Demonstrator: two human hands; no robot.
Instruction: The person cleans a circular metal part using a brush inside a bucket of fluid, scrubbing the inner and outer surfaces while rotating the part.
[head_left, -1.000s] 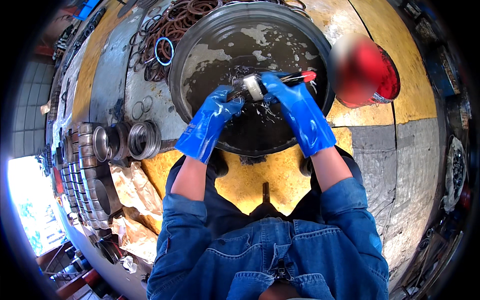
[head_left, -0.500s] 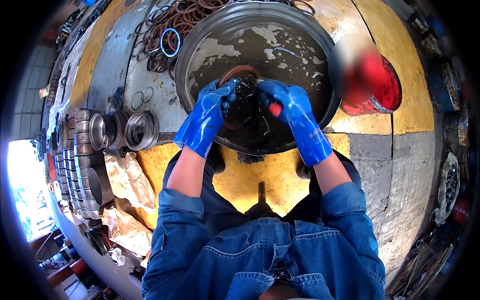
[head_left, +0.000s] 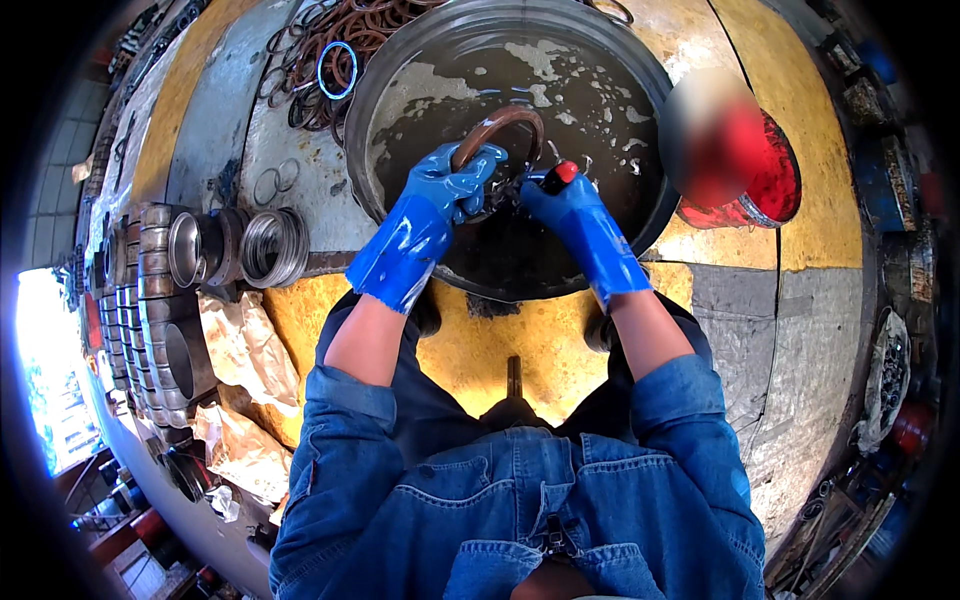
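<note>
Above dark, foamy liquid in a large round basin (head_left: 362,160), both my hands work in long blue rubber gloves. A brown ring (head_left: 500,120) stands tilted up, its near left side gripped by my left hand (head_left: 445,188), which is closed. My right hand (head_left: 566,208) is closed around a tool with a red and black handle (head_left: 562,176); the handle end sticks up past the thumb. The tool's working end and kind cannot be made out. It is close to the ring's lower right side, where the fingers hide any contact.
A heap of brown rings (head_left: 385,40) lies beyond the basin at left, with a shiny blue-looking ring (head_left: 337,70) on it. Thin metal rings (head_left: 275,250) and stacked metal sleeves (head_left: 160,300) stand left, near brown paper (head_left: 250,350). A red bucket (head_left: 780,185) stands right.
My left hand has turned the brown ring more upright and moved it slightly right. My right hand has rotated, so the tool's red handle end now points upward.
</note>
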